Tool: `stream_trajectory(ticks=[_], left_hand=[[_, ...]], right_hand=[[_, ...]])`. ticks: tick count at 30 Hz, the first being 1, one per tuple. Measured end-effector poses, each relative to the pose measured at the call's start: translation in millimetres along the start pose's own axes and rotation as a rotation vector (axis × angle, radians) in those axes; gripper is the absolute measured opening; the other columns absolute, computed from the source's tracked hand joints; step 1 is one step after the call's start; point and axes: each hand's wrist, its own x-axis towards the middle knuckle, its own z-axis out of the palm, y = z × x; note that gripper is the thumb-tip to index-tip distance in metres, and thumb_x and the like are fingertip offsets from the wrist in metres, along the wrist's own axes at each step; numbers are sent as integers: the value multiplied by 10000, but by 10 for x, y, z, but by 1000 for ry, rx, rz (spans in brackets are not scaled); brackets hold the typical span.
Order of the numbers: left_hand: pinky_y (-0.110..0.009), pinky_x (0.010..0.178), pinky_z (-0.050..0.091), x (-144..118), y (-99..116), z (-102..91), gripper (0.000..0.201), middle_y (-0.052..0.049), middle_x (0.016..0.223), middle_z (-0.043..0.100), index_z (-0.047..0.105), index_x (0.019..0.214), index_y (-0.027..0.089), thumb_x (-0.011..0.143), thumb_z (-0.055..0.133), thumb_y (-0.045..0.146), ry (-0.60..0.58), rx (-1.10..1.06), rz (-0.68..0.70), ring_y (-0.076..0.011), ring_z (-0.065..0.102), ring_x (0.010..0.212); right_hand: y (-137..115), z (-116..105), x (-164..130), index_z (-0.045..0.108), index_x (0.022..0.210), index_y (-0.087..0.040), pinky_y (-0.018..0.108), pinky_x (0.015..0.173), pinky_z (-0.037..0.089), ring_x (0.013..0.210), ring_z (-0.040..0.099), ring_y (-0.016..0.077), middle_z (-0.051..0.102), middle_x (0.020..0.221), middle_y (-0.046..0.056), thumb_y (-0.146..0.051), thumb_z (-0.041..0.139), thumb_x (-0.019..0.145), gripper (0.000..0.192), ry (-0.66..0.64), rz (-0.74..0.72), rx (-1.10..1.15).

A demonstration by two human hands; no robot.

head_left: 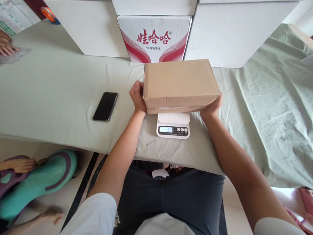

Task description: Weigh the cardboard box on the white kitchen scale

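A brown cardboard box (181, 80) is held between my two hands, over a white digital kitchen scale (173, 118). My left hand (138, 96) grips the box's left end, fingers curled around its edge. The lower right corner rests in my right hand (212, 107), whose fingers are partly hidden under the box. The scale's lit display faces me and appears to read 51. Most of the weighing plate is covered by the box, so I cannot tell whether the two touch.
A black phone (105, 106) lies on the green tablecloth (61, 94) to the left. White cartons (154, 49) with red print stand behind. Another person's hand (7, 47) is at the far left edge; below, someone sits on a teal and purple ride-on toy (39, 182).
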Motion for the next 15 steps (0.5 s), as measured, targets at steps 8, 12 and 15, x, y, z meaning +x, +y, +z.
stream_trajectory(ticks=[8, 12, 15], left_hand=[[-400, 1088, 674, 72, -274, -21, 886, -134, 1329, 855, 844, 1159, 287, 1001, 421, 1049, -152, 69, 9, -336, 771, 1438], [-527, 1430, 487, 130, -543, -54, 1138, -166, 1632, 777, 826, 1454, 267, 897, 389, 1158, -336, 136, -133, -401, 549, 1754], [-574, 1437, 479, 185, -695, -66, 1220, -217, 1587, 797, 812, 1457, 232, 870, 336, 1190, -347, 162, -209, -413, 566, 1744]], right_hand=[[-56, 20, 20, 810, 1265, -365, 500, 1397, 562, 1698, 612, 309, 784, 1515, 39, -883, 462, 1048, 660, -21, -31, -19], [71, 85, 1, 766, 1269, -375, 487, 1474, 477, 1797, 485, 258, 739, 1635, 12, -870, 633, 972, 592, -77, 75, 64], [202, 99, -7, 692, 1134, -355, 509, 1381, 582, 1662, 625, 274, 805, 1459, 33, -861, 729, 920, 552, -27, 139, 78]])
